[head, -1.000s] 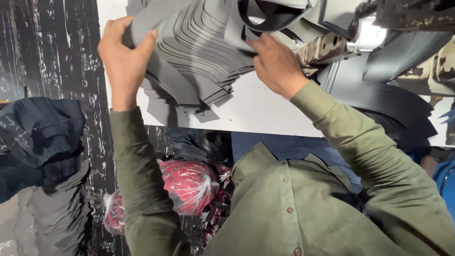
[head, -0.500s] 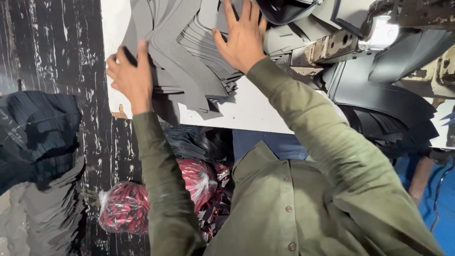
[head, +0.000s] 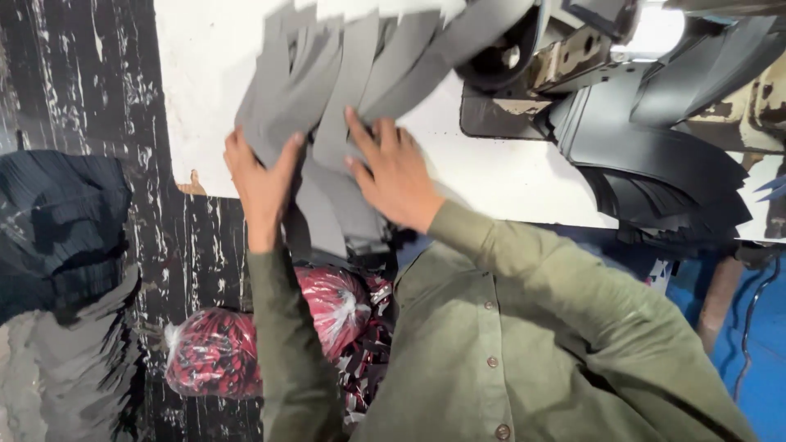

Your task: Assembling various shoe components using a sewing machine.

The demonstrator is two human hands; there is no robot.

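Note:
A fanned pile of grey cut pieces [head: 327,90] lies on the white table [head: 205,90] and hangs over its near edge. My left hand [head: 262,184] presses flat on the pile's left side at the table edge. My right hand [head: 393,168] lies flat on the pile's right side, fingers spread. Neither hand closes around a piece. Both arms wear olive green sleeves.
A sewing machine [head: 573,49] stands at the back right with a stack of black cut pieces [head: 663,164] beside it. Under the table lie red bags [head: 221,352]. A dark stack of material [head: 57,221] sits at the left on the black floor.
Both hands have drawn the grey pile toward me to the table's near edge. The pieces have spread out flatter, and my right hand moved from the top of the pile down to its near side.

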